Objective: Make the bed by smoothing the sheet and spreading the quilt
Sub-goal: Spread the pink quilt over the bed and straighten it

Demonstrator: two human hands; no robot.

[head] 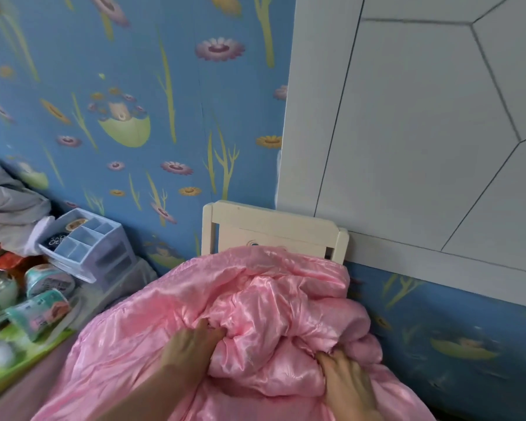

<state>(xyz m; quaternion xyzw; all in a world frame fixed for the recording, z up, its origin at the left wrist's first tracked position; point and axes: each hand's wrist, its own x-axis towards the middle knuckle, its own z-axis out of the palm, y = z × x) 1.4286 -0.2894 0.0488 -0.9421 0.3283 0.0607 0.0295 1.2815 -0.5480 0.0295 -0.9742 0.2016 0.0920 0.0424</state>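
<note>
Pink satin bunches in both our hands. Our left hand [192, 344] curls its fingers into a fold of the quilt [255, 293], and our right hand [346, 381] grips the bundle's near edge. The quilt lies heaped just ahead of us, running up to the headboard [274, 229], so we judge the spread must go back toward us.
</note>
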